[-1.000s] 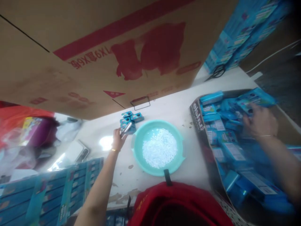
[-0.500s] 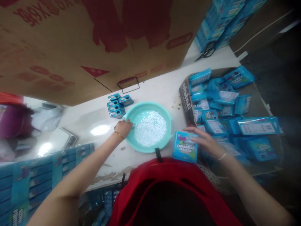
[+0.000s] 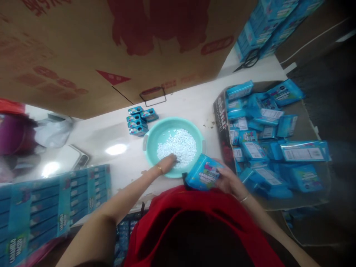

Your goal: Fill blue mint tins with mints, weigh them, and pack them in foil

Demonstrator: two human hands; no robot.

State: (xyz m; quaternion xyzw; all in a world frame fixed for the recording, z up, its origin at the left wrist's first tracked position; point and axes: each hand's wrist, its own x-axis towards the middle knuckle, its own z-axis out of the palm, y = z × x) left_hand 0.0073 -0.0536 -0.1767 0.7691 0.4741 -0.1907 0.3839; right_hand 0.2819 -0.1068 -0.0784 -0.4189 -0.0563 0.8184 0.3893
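Observation:
My left hand (image 3: pixel 168 163) reaches into a mint-green plastic basin (image 3: pixel 154 139). Its fingertips are down among many small white pieces (image 3: pixel 182 142); they look drawn together, but what they hold, if anything, is hidden. A blue box printed "Caramelo Macizo" (image 3: pixel 204 173) is tilted in the grip of my right hand (image 3: pixel 226 180), just off the basin's near right rim. The fingers of that hand wrap the box's right side. Several small blue boxes with dark round holes (image 3: pixel 139 129) are grouped beyond the basin's left rim.
To the right, an open carton (image 3: pixel 221 115) holds many blue boxes. A large cardboard box (image 3: pixel 83 66) blocks the back of the white table (image 3: pixel 122 167). Black scissors (image 3: pixel 250 59) lie near stacked blue boxes (image 3: pixel 258 27). Wrapped blue packs (image 3: pixel 55 207) fill the left.
My left hand has moved from the basin's left rim into the white pieces. My right hand has brought the blue box left, tilting it close to the basin.

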